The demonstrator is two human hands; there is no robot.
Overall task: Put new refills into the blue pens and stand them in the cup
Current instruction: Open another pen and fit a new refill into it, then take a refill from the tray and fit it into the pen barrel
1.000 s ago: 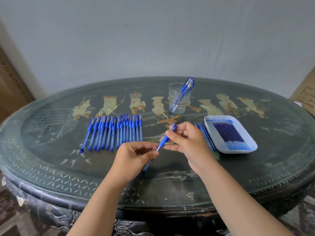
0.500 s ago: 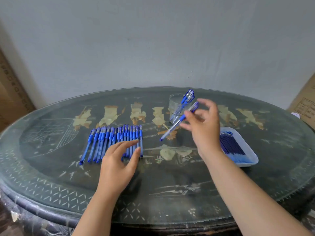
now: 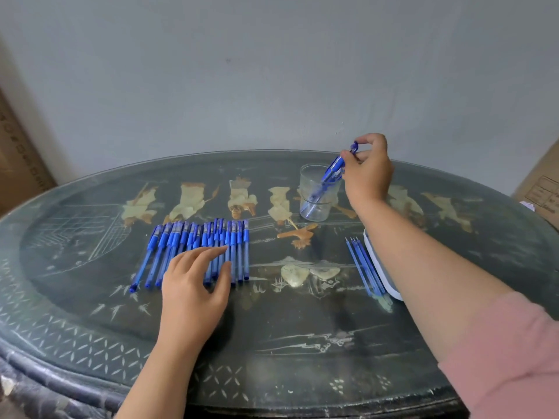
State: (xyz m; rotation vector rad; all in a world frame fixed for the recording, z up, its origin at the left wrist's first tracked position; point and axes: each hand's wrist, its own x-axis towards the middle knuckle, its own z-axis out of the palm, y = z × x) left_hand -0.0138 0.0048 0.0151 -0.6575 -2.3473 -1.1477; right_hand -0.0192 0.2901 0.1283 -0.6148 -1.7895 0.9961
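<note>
Dark oval inlaid table (image 3: 302, 343), grey wall (image 3: 272, 71) behind, cardboard box (image 3: 18, 158) far left, carton (image 3: 543, 192) far right

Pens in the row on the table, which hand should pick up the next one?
Left, probably. The left hand lies open right over the row of pens, while the right hand is away at the cup, pinching a pen.

The table (image 3: 302, 343) top is dark and glossy, with pale inlay; the cup (image 3: 314, 207) is clear and shiny, glass or plastic; the blue pens (image 3: 193, 246) are translucent plastic; the tray (image 3: 393, 290) is glossy white plastic; the sleeve (image 3: 508, 358) is matt cloth.
</note>
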